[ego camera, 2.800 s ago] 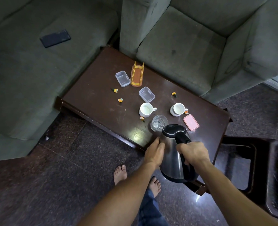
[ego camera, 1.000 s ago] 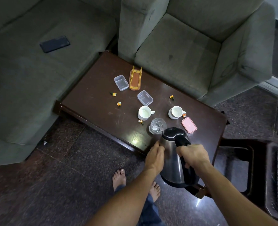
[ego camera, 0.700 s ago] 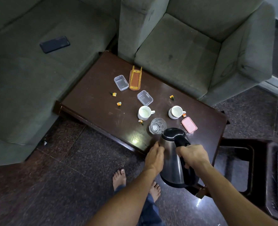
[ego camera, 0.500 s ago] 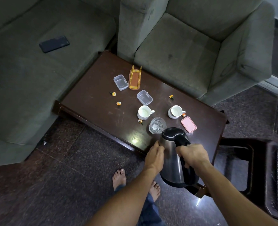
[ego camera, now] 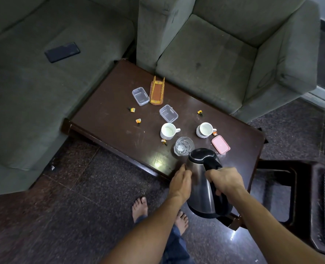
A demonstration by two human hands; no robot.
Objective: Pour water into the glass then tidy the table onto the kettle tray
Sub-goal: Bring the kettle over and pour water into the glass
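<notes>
A steel kettle (ego camera: 201, 185) with a black lid is tilted toward the clear glass (ego camera: 183, 146) on the dark wooden table (ego camera: 110, 119); its spout sits just over the glass rim. My right hand (ego camera: 224, 180) grips the black handle. My left hand (ego camera: 180, 182) lies flat against the kettle's left side with straight fingers. Two white cups (ego camera: 168, 131) (ego camera: 204, 129), two clear plastic boxes (ego camera: 140, 96) (ego camera: 168, 113), a pink lid (ego camera: 220, 144) and an orange holder (ego camera: 157, 91) also stand on the table.
Small orange wrapped sweets (ego camera: 138, 121) lie scattered on the table. Grey sofas (ego camera: 215, 44) flank it at left and behind, with a dark phone (ego camera: 62, 52) on the left seat. A dark plastic stool (ego camera: 291, 191) stands at right. My bare feet (ego camera: 139, 206) are on the floor.
The kettle and both hands have barely shifted; the camera view has drifted slightly. The kettle stays tilted at the glass.
</notes>
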